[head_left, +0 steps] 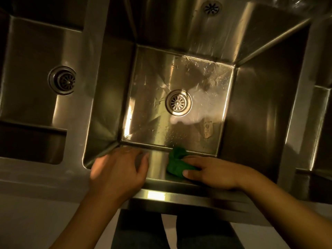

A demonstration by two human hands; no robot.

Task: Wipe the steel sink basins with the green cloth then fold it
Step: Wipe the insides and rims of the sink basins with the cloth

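While the right hand (213,172) grips the bunched green cloth (177,163) between thumb and curled fingers and presses it against the near wall of the deep square steel sink basin (156,164), the left hand (118,170) rests loose-fingered at the near-left corner, holding nothing (likely bracing the lean). Bunching probably gives a firmer wiping pad. The cloth sits low on that wall, under the right fingers, near the left hand but apart from it.

Bunched green cloth (177,163) against near basin wall (158,164)
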